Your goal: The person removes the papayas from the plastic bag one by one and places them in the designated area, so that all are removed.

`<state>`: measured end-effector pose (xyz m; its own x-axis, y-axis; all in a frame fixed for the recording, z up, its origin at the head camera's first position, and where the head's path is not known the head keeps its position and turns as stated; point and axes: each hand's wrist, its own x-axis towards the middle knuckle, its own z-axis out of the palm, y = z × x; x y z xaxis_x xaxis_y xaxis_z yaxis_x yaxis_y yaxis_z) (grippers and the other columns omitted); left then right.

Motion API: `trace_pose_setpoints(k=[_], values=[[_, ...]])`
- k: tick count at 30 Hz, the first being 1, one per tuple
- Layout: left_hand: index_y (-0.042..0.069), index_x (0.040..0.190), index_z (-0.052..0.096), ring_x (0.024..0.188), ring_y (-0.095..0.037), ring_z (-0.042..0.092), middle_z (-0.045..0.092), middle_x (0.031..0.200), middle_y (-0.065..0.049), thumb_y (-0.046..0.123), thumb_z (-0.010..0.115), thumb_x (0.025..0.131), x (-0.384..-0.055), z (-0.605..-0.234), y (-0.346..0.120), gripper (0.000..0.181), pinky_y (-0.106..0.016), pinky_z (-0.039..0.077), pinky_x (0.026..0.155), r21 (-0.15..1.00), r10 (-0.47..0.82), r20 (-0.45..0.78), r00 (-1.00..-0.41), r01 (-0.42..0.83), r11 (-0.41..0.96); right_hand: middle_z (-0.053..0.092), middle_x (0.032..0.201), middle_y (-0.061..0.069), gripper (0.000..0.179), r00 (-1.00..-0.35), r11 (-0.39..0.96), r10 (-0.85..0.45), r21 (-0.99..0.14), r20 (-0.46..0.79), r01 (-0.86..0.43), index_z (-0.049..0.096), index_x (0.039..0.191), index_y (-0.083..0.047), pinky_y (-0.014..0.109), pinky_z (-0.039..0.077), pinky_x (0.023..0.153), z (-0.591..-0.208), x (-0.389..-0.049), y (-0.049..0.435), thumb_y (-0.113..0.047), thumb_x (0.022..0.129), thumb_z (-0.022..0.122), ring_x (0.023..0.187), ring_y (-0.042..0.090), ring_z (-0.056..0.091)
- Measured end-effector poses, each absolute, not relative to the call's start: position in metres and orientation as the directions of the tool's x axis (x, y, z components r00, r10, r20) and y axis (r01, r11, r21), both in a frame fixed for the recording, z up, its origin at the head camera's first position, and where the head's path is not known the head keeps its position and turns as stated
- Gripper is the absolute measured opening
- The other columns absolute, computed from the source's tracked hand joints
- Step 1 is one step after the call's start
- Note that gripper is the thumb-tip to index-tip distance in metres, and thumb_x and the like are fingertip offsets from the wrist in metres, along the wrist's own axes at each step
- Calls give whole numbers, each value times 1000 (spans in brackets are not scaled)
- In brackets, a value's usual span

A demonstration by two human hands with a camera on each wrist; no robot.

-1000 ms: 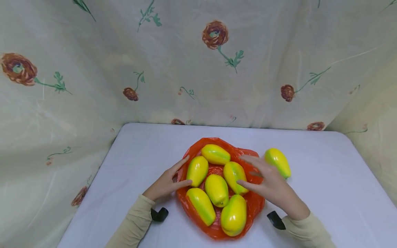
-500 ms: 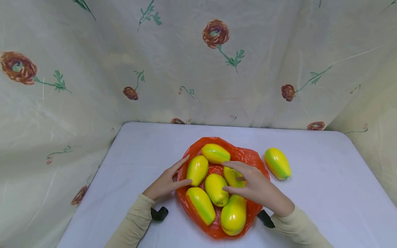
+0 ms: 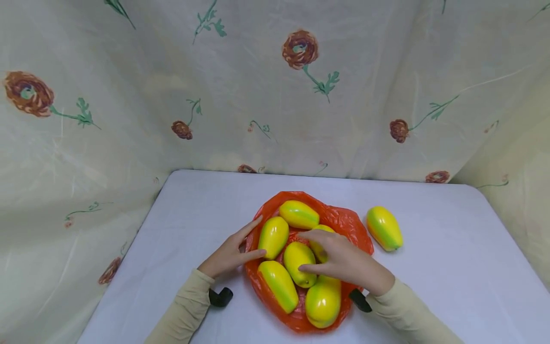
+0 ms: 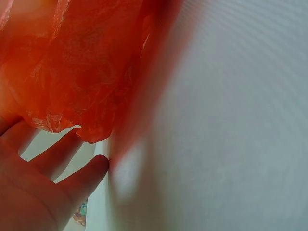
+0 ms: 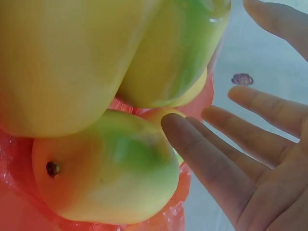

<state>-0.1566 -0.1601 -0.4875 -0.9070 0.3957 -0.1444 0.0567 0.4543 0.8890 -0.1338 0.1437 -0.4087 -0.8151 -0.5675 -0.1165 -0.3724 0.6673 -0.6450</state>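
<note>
An orange-red plastic bag point(image 3: 350, 224) lies spread with its mouth wide, and several yellow-green mangoes point(image 3: 275, 236) sit in it. My left hand point(image 3: 227, 253) rests against the bag's left side, thumb and fingers spread; in the left wrist view its fingers look straight beside the red film. Over the middle of the bag is my right hand point(image 3: 348, 260), partly hiding two mangoes. Its thumb passes above the central mango point(image 3: 299, 260). In the right wrist view the fingers point(image 5: 207, 163) are extended beside a mango point(image 5: 110, 173) with a dark stem end, gripping nothing.
One more mango point(image 3: 384, 228) lies on the white table point(image 3: 451, 248), outside the bag to its right. A flowered curtain point(image 3: 240, 86) hangs behind the table and along its sides. A black strap piece point(image 3: 221, 297) shows at the left wrist.
My right hand has moved left and slightly down, from the bag's right side to above the central mango. The left hand, the bag and the mangoes have stayed in place.
</note>
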Motion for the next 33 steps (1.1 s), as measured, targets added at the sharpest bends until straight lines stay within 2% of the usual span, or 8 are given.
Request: trace_pose_setpoints(k=[8, 12, 27, 33], values=[[40, 163, 27, 153, -30, 39, 29, 171, -1, 46, 74, 93, -157, -487, -159, 85, -50, 45, 117, 885, 400, -144, -905, 63, 460, 66, 134, -9, 64, -791, 685, -589, -621, -164, -382, 62, 141, -22, 41, 56, 105, -412, -135, 136, -48, 86, 82, 117, 12, 59], [40, 163, 27, 153, -30, 38, 29, 171, -1, 45, 74, 93, -156, -486, -160, 84, -50, 45, 118, 883, 398, -146, -906, 62, 465, 67, 130, -10, 61, -787, 688, -591, -619, -176, -378, 64, 137, -20, 39, 57, 103, -414, -136, 134, -48, 86, 82, 113, 10, 59], [39, 163, 27, 154, -29, 37, 29, 171, 0, 46, 74, 94, -156, -488, -160, 84, -51, 43, 119, 883, 406, -132, -904, 79, 464, 55, 153, 3, 76, -793, 731, -552, -607, -257, -311, 57, 147, -16, 53, 50, 113, -418, -135, 129, -50, 84, 83, 135, 24, 52], [39, 163, 27, 154, -29, 37, 29, 171, 1, 46, 74, 94, -156, -488, -160, 84, -51, 42, 120, 882, 400, -131, -907, 78, 465, 57, 151, 3, 75, -791, 728, -553, -612, -260, -309, 58, 147, -16, 52, 52, 111, -418, -134, 129, -49, 84, 83, 132, 24, 53]])
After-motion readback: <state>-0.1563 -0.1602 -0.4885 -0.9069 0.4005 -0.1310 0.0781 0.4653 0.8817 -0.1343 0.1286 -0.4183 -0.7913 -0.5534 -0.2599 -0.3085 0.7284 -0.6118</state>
